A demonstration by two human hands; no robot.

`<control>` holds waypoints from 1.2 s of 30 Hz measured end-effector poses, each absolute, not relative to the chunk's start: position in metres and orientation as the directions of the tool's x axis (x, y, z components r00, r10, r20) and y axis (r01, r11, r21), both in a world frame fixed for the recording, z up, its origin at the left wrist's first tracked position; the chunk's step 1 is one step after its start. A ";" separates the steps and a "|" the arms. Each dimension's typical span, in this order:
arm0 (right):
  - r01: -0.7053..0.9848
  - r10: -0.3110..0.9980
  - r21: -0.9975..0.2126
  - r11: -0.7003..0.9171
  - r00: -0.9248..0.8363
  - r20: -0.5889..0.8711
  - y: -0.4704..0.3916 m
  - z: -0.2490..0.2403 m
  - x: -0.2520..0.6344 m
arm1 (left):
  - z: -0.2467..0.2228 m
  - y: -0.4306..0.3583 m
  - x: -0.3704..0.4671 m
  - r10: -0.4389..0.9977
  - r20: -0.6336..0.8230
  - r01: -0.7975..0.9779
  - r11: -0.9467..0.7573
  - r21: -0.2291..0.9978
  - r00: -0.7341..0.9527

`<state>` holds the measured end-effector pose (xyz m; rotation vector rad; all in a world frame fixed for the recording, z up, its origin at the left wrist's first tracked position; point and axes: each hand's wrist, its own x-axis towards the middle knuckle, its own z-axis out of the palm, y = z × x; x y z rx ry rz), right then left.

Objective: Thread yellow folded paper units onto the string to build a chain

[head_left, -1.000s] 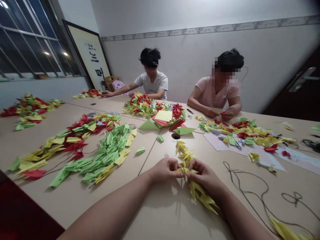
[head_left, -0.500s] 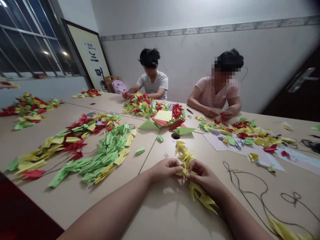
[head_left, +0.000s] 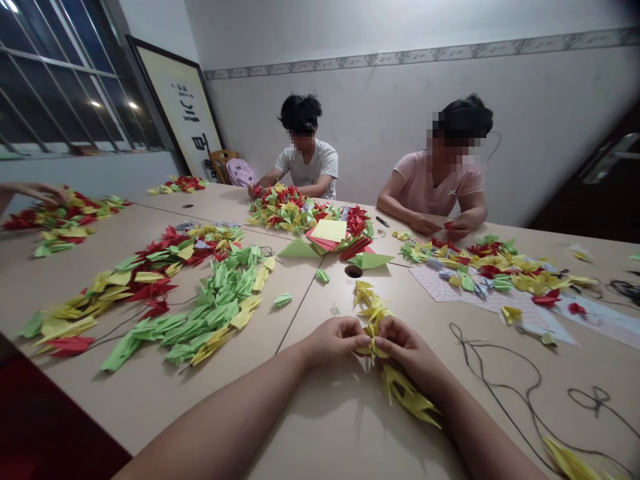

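Over the near middle of the table, my left hand point(head_left: 334, 341) and my right hand point(head_left: 407, 350) pinch a folded yellow paper crane point(head_left: 371, 339) between thumbs and fingers. Part of this crane is hidden by the fingertips. More yellow paper cranes point(head_left: 369, 305) lie in a line just beyond my fingers. Others, a spread yellow bunch point(head_left: 411, 399), rest on the table below my right hand and wrist. One more yellow bunch point(head_left: 565, 459) shows at the bottom right.
Strung green cranes point(head_left: 210, 313) and a mixed-colour string point(head_left: 145, 277) lie at left. Paper squares point(head_left: 327, 231) sit beside a cable hole point(head_left: 353, 271). Black cord point(head_left: 510, 380) loops at right. Two people work opposite; another person's hand point(head_left: 43, 193) is at far left.
The other person's hand at far left has come down over the pile there. My hands keep their pinch on the yellow paper crane with only slight finger movement. The view has shifted a little.
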<state>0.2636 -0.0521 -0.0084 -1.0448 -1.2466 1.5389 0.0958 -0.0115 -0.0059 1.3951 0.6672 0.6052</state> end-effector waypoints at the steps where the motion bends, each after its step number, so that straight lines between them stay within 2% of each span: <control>1: -0.122 0.962 -0.986 -0.115 -0.261 -0.080 -0.052 -0.008 0.264 | -0.006 -0.011 0.096 0.736 -0.058 0.008 0.072 0.997 0.675; 6: -0.138 0.973 -0.985 -0.105 -0.218 -0.073 -0.052 -0.008 0.263 | -0.008 -0.011 0.096 0.757 -0.004 0.029 -0.020 0.999 0.654; 12: -0.146 0.985 -0.988 -0.052 -0.171 -0.027 -0.052 -0.010 0.261 | -0.009 -0.011 0.097 0.763 -0.004 -0.017 0.020 1.000 0.646; 18: -0.139 0.987 -0.990 -0.019 -0.161 0.004 -0.051 -0.011 0.261 | -0.012 -0.009 0.097 0.763 0.017 -0.002 -0.021 1.000 0.646; 25: -0.079 0.989 -0.997 -0.006 -0.145 0.005 -0.050 -0.012 0.262 | -0.012 -0.010 0.098 0.790 0.027 0.144 -0.145 0.979 0.613; 29: 0.036 0.997 -0.998 0.055 -0.054 0.053 -0.050 -0.011 0.267 | -0.013 -0.010 0.098 0.829 0.047 0.267 -0.232 0.936 0.558; 32: 0.261 0.990 -0.957 0.125 0.032 0.138 -0.048 -0.002 0.279 | -0.014 -0.010 0.098 0.831 0.084 0.331 -0.309 0.892 0.550; 34: 0.474 0.978 -0.861 0.185 0.002 0.211 -0.047 0.008 0.288 | -0.014 -0.010 0.097 0.838 0.113 0.352 -0.342 0.871 0.534; 36: 0.607 0.980 -0.770 0.198 -0.125 0.154 -0.047 0.018 0.297 | -0.013 -0.009 0.097 0.849 0.151 0.381 -0.377 0.844 0.506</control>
